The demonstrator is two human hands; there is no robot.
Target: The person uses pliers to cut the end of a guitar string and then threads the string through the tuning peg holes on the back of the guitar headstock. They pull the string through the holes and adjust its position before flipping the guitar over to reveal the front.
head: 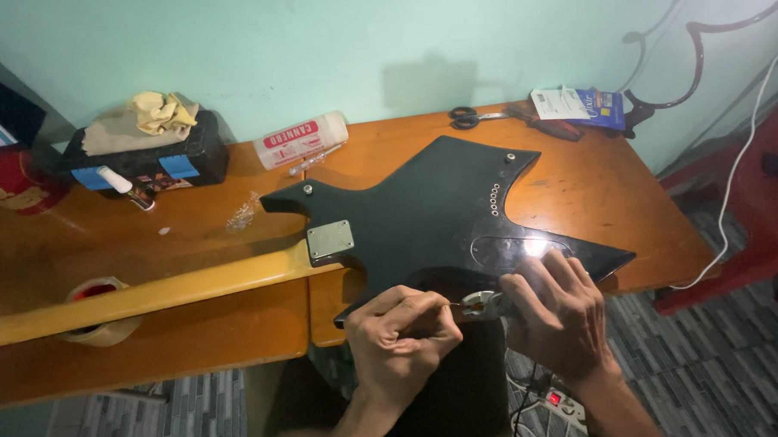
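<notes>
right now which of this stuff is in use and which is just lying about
In use: black guitar, face down; pliers in right hand; thin wire pinched by left hand.

Lying about: scissors, tape roll, white tube, black case, yellow cloth.

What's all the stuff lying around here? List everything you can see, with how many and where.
electric guitar: one, black body face down, pale yellow neck running left, across the tables
wooden tables: two, orange-brown, pushed together
scissors: one, black handles, back edge
packet: one, white and blue, back right
tube: one, white with red label, back centre
case: one, black, back left, cloth on top
tape roll: one, beige, front left, under the neck
pliers: one, metal jaws, at the guitar's lower edge
left hand: pinching a thin wire
right hand: gripping the pliers
</notes>
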